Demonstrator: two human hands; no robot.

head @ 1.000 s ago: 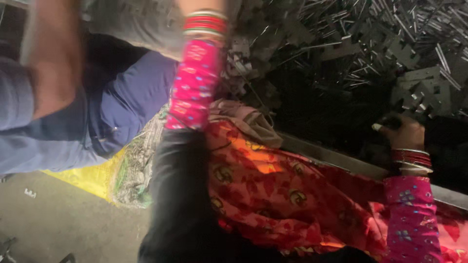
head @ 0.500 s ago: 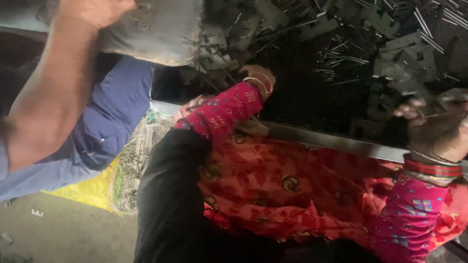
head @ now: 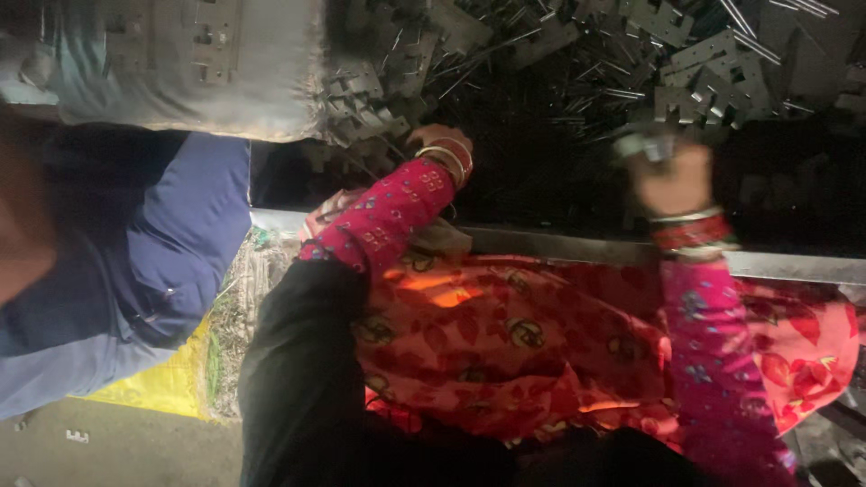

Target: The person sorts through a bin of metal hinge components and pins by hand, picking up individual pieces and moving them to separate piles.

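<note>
Seemingly, from the head view, the left hand (head: 439, 137) reaches, grip hidden, into the heap of flat grey perforated metal plates and thin rods (head: 631, 63), too many to count, while the right hand (head: 672, 176) is closed on a small grey metal piece (head: 645, 144), best lifted singly, clear of two bangled wrists.

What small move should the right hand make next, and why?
Probably lower the right hand back toward the heap of metal plates. It is raised over the dark bin with something small and pale pinched at its fingertips, too blurred to name, while the left hand already reaches into the plates by the grey sack.
</note>
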